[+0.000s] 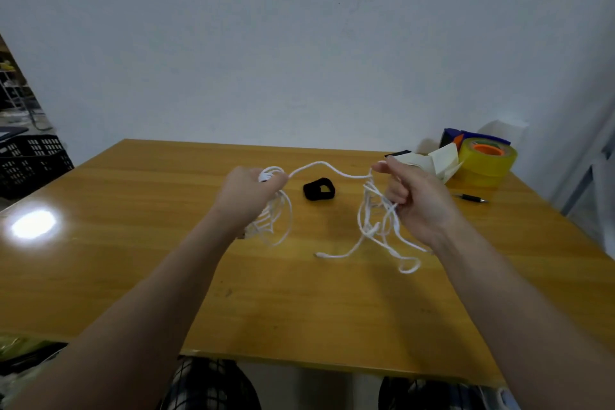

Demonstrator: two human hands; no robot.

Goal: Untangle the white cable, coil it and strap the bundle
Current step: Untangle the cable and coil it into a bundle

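The white cable (327,169) hangs between both hands above the wooden table (299,303). My left hand (244,195) grips a bunch of coiled loops that dangle below it. My right hand (414,196) pinches the cable between thumb and forefinger, and a tangled mass hangs from it down to the tabletop, with one free end lying at the middle. A black strap (319,190), curled into a loop, lies on the table between the hands, behind the cable.
At the table's back right stand a yellow tape roll (487,160) with an orange core, crumpled paper (432,160) and a dark blue box. A pen (472,198) lies right of my right hand. A black crate (33,160) stands beyond the left edge.
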